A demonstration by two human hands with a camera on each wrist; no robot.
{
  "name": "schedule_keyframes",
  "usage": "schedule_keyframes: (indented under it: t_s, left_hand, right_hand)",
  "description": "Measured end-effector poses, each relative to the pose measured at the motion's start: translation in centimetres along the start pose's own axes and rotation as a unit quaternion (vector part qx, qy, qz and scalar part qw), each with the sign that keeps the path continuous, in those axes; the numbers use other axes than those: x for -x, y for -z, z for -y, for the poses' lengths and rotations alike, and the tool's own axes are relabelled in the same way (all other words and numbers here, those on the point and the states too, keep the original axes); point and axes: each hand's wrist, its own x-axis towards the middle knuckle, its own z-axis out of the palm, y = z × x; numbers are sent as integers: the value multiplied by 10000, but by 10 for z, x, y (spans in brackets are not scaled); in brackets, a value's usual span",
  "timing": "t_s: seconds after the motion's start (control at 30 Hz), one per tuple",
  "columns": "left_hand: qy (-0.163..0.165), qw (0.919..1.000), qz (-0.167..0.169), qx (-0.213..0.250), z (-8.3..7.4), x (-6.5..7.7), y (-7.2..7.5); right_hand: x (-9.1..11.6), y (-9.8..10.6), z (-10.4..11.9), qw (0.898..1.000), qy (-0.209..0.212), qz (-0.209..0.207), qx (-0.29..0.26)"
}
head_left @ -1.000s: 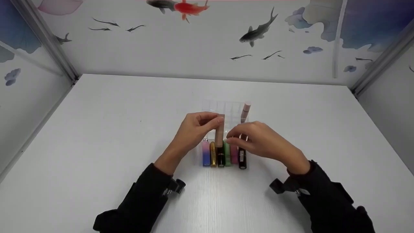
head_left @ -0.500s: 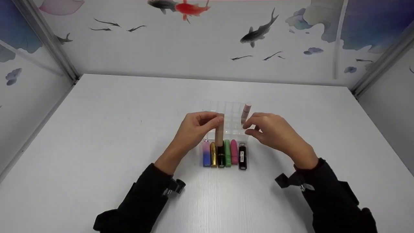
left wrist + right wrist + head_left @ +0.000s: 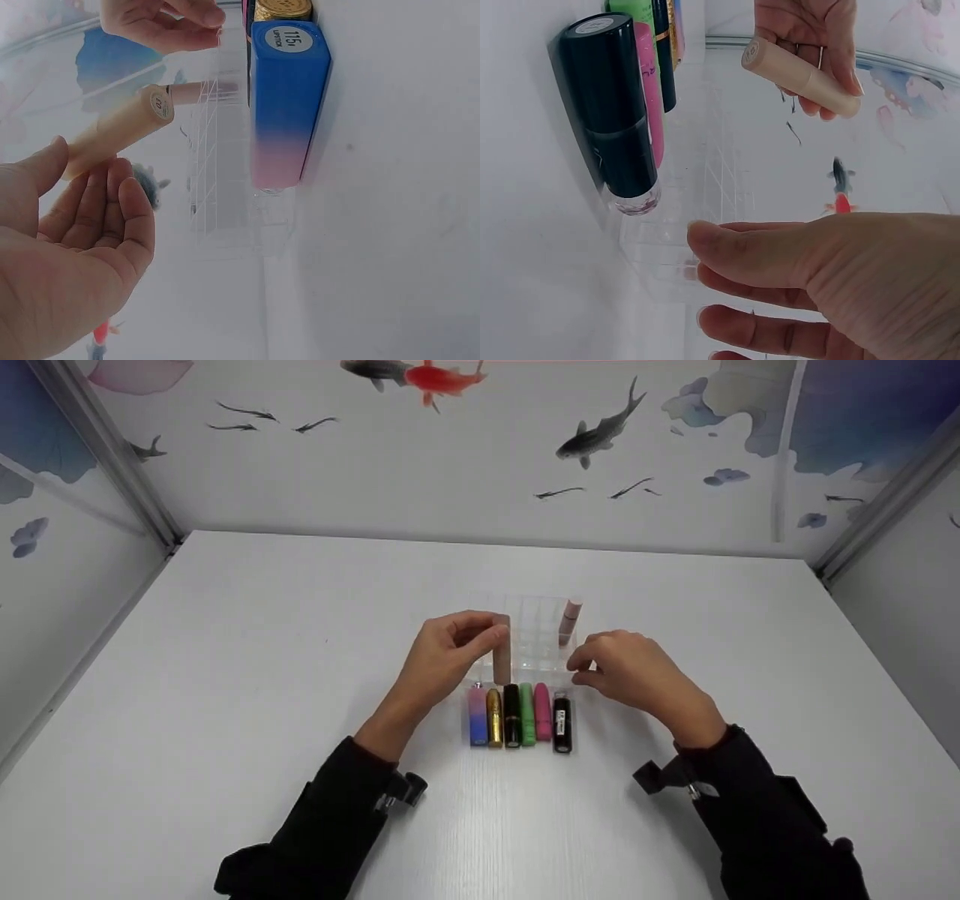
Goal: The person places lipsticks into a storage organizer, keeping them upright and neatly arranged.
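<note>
My left hand (image 3: 450, 660) pinches a beige lipstick tube (image 3: 502, 656) between thumb and fingers, upright above the front left part of a clear compartment organizer (image 3: 534, 634). Its round end label shows in the left wrist view on the beige tube (image 3: 124, 131). My right hand (image 3: 634, 671) hovers at the organizer's front right corner, thumb and fingers apart, holding nothing; whether a fingertip touches the clear wall cannot be made out. A pale pink lipstick tube (image 3: 571, 619) leans in the organizer's back right compartment.
Before the organizer lies a row of lipsticks: blue-pink (image 3: 478, 720), gold (image 3: 495, 720), black (image 3: 512, 720), green (image 3: 528, 716), bright pink (image 3: 543, 712), and a black tube with a clear end (image 3: 562, 724). A printed wall (image 3: 480, 472) rises behind the white table (image 3: 300, 622).
My left hand has shifted slightly back and left with the beige tube, uncovering the black lipstick. My right hand has moved right, away from above the row, to the organizer's right corner.
</note>
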Motion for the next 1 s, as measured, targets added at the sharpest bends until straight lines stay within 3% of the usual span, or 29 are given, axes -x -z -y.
schedule_keyframes:
  t_s: [0.43,0.73,1.0]
  left_hand:
    - [-216,9987,-470,14,0,0,6]
    - [-778,9931,-875,-40,-2,-5,14]
    - [-952,9876,-1230,-191,3,-14,17]
  right_hand:
    - [-4,-7,-5,9995,92,109,-264]
    - [-6,-6,-7,9989,-42,216,-412]
    - [-7,-8,-6,9984,-159,264,-470]
